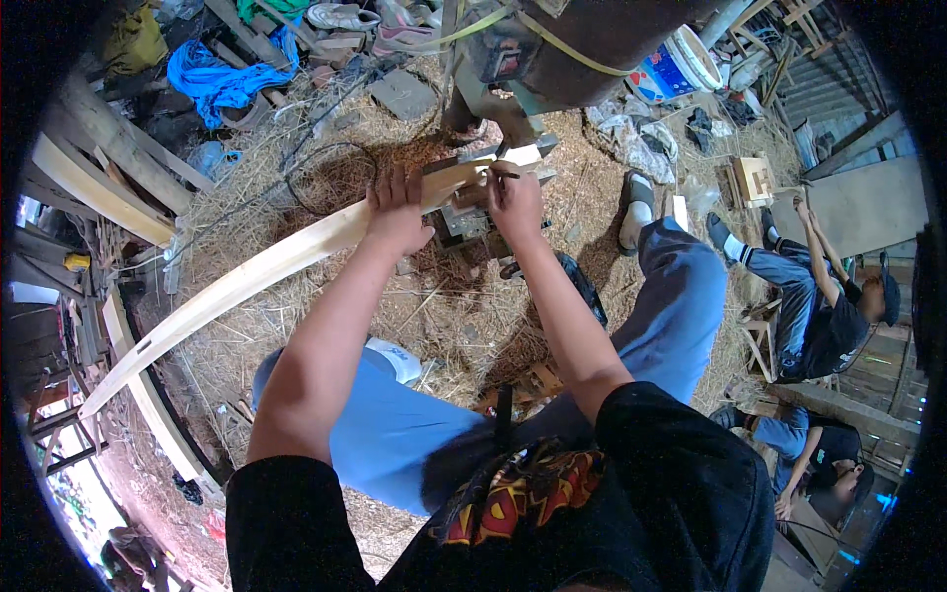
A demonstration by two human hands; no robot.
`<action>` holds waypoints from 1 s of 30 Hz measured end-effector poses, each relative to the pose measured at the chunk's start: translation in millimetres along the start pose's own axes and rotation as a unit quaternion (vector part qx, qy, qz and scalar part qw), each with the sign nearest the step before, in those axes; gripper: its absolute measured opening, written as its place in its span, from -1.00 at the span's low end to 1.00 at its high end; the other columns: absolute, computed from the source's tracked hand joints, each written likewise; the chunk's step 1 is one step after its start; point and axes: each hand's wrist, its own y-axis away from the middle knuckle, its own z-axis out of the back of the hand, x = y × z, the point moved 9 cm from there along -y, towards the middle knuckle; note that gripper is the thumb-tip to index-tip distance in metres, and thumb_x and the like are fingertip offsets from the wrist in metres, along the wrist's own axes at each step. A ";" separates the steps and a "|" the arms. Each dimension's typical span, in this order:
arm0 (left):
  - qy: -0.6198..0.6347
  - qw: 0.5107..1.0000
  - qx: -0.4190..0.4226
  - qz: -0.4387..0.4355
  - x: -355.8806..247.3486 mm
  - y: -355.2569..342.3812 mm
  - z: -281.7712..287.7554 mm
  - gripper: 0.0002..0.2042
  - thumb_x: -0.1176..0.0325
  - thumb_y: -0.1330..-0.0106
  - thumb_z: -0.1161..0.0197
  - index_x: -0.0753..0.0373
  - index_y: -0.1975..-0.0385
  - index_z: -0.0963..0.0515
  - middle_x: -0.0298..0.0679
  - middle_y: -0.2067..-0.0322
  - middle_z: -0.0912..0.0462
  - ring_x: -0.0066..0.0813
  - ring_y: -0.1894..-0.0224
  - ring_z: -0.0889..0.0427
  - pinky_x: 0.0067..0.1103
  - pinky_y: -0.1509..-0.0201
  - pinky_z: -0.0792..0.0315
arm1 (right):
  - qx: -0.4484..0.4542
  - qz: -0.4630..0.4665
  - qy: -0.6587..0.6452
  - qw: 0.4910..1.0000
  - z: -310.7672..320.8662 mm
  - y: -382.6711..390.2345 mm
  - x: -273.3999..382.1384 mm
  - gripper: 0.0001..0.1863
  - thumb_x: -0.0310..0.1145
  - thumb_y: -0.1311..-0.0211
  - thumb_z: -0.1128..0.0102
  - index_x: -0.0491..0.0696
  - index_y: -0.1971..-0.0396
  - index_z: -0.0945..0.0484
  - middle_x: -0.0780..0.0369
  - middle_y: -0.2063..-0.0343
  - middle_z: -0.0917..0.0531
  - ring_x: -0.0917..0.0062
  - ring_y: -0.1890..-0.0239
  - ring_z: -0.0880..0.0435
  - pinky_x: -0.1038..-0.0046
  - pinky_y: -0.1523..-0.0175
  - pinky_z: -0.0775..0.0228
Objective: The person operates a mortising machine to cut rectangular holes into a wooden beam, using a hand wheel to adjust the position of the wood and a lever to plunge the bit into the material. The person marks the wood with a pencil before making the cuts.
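A long pale wooden board (pixel 266 264) slants from the lower left up to a metal-and-wood work stand (pixel 464 219) at the upper middle. My left hand (pixel 398 212) lies across the board, fingers over its far edge and thumb at its near side. Close to the board's right end, my right hand (pixel 517 205) is closed around a thin dark pencil-like stick (pixel 508 176). Its tip is near the wood, but I cannot tell whether they touch. Brightly lit wood shows just beyond that hand.
A large dark machine body (pixel 582 49) overhangs the stand. Shavings and straw cover the floor. A cable (pixel 330 148) loops at the left, near a blue cloth (pixel 222 79). A bucket (pixel 681 67) stands at upper right. Two people (pixel 829 316) sit at the right.
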 end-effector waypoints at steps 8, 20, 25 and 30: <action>-0.010 0.986 -0.163 -0.040 -3.6 8.4 20.6 0.02 0.01 -0.11 -0.42 0.22 -0.50 0.05 0.06 -0.49 0.04 0.10 -0.54 0.08 0.04 -0.54 0.19 | -0.022 0.011 -0.055 0.998 0.7 0.3 -2.3 -0.91 -0.41 -0.19 -0.26 -0.08 0.33 -0.58 0.09 0.47 -0.61 0.10 0.37 -0.55 0.16 0.20 -0.30; 0.044 0.979 -0.198 -0.024 12.0 -6.5 13.0 -0.43 0.00 -0.36 -0.16 0.10 -0.30 -0.30 -0.08 -0.05 -0.51 -0.04 -0.14 -0.47 -0.07 -0.25 -0.27 | -0.060 -0.097 -0.055 0.992 9.3 -0.1 -22.4 -0.94 -0.41 -0.21 -0.24 -0.07 0.37 -0.61 0.06 0.48 -0.62 0.10 0.39 -0.56 0.14 0.22 -0.30; 0.001 0.982 -0.189 0.000 11.0 -9.8 12.2 -0.48 0.06 -0.35 -0.19 0.08 -0.26 -0.32 -0.12 -0.07 -0.51 -0.09 -0.15 -0.47 -0.10 -0.18 -0.31 | -0.105 -0.009 -0.003 0.994 15.8 -0.4 -8.3 -0.92 -0.39 -0.23 -0.25 -0.07 0.39 -0.59 0.09 0.54 -0.56 0.11 0.40 -0.53 0.13 0.26 -0.26; 0.028 0.980 -0.198 -0.007 11.0 -4.8 17.3 -0.47 0.06 -0.34 -0.21 0.08 -0.26 -0.32 -0.12 -0.07 -0.51 -0.08 -0.15 -0.47 -0.11 -0.16 -0.31 | -0.088 -0.063 0.006 0.994 15.3 -6.6 -24.1 -0.87 -0.36 -0.29 -0.22 -0.10 0.39 -0.58 0.04 0.45 -0.61 0.07 0.34 -0.57 0.11 0.20 -0.32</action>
